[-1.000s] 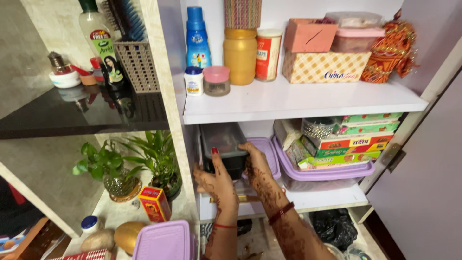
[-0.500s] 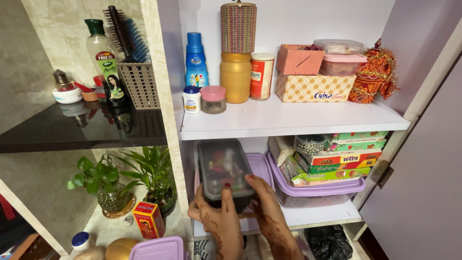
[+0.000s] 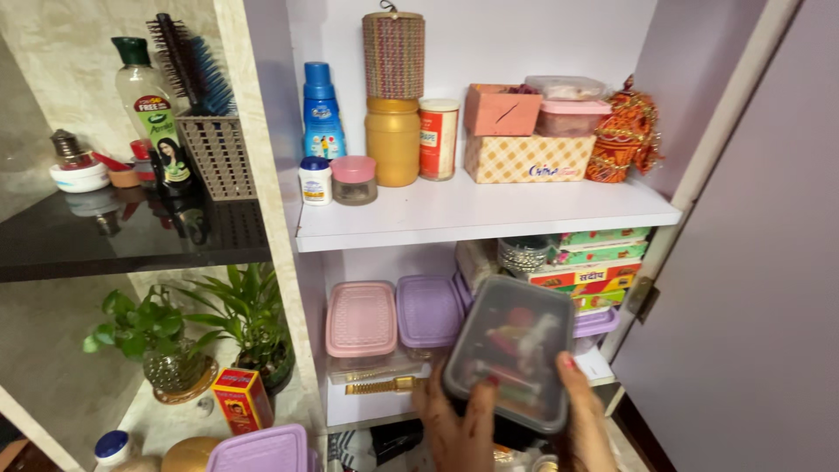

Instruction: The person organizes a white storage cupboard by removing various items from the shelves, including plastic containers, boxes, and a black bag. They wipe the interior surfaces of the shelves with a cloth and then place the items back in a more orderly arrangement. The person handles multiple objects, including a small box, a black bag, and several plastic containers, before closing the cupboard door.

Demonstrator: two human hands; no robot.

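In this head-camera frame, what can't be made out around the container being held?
- Dark-lidded container: contents blurred behind the smoky lid, only red and white shapes show.
- Left hand and right hand: cut off by the bottom edge.
- Shelf below the container: hidden by container and hands.

Both hands show only at the bottom edge of the view. The left hand carries dark patterned henna across its back and fingers. The right hand has a nail painted red on the thumb. No sleeve, ring or bangle is visible on either.
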